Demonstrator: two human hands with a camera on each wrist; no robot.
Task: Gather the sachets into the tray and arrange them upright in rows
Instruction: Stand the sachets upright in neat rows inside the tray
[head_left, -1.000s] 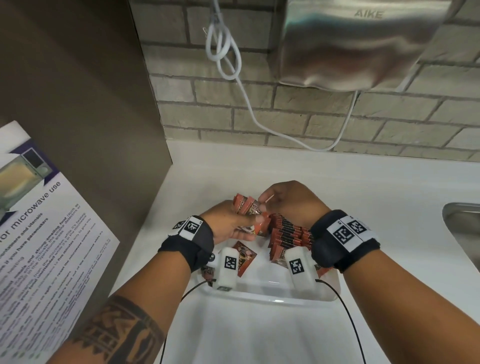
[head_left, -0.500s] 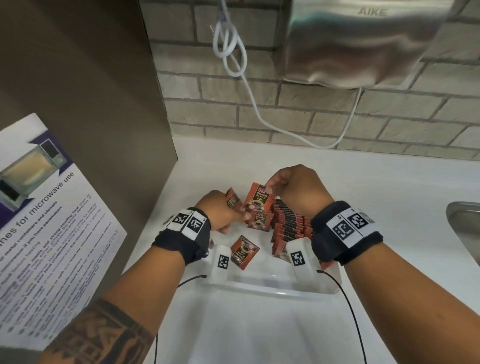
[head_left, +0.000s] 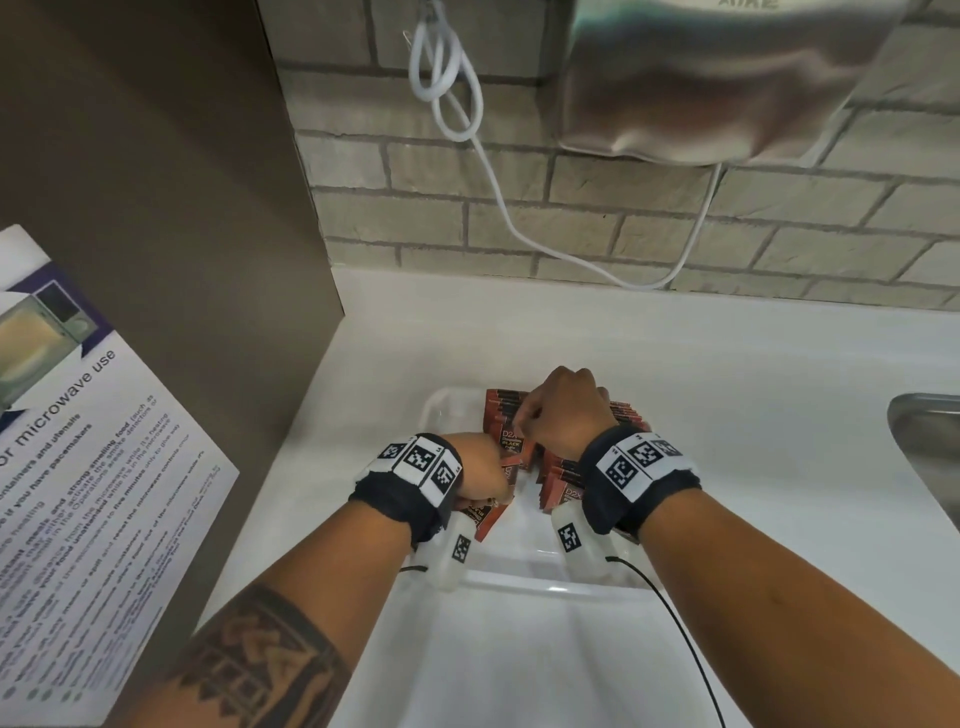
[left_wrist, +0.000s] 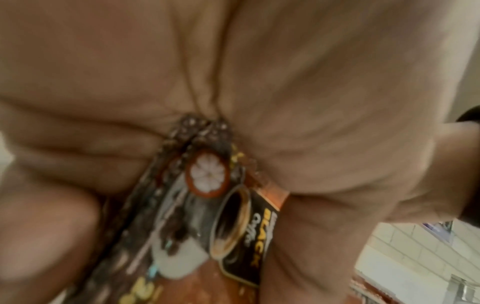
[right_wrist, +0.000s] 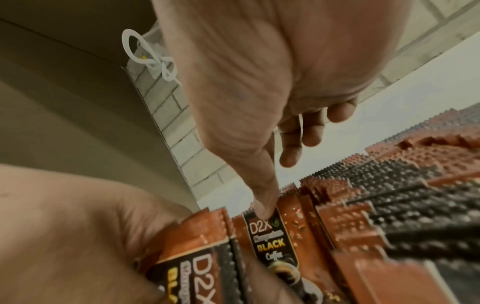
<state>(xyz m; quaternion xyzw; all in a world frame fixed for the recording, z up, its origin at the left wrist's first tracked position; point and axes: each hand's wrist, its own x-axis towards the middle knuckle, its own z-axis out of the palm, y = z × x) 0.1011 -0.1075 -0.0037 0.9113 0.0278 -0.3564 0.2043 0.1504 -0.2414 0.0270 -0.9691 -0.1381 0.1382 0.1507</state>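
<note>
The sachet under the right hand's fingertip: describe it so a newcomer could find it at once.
Find the clear tray on the white counter, below the steel hand dryer. At the front of its left row of upright sachets stands one sachet, the right hand touching its top edge. Unlike its edge-on neighbours, its "D2X BLACK Coffee" label faces you.
</note>
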